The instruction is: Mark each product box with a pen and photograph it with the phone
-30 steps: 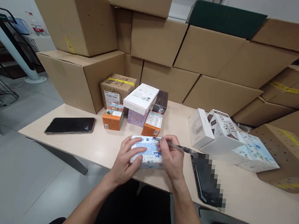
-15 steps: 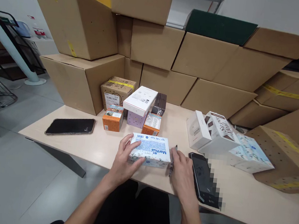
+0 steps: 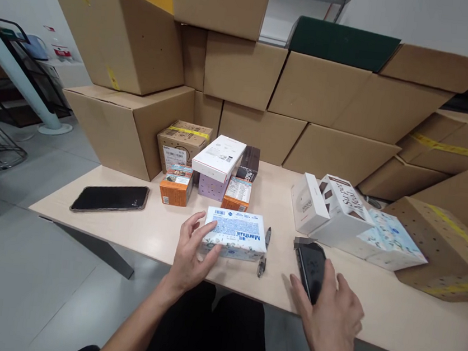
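Note:
A white-and-blue tissue pack (image 3: 235, 235) marked Manhua lies in front of me near the table edge. My left hand (image 3: 194, 250) is at its left end, fingers apart, thumb and fingertips at or just over the wrapper. Close along the pack's right end lies a pen (image 3: 262, 266), partly hidden behind the pack's corner. My right hand (image 3: 331, 305) is spread over a black handheld device (image 3: 310, 266), thumb at its left side and fingers at its right. The hand covers the device's lower part.
A phone (image 3: 109, 198) lies at the table's left. Behind the pack stand small boxes, including a white box (image 3: 219, 157) and an orange box (image 3: 176, 185). At right are white cartons (image 3: 309, 204) and another tissue pack (image 3: 398, 239). Large cardboard boxes (image 3: 245, 72) wall the back.
My right hand has left the pen and moved right to the black device. The pen now lies on the table. My left hand has loosened slightly at the tissue pack.

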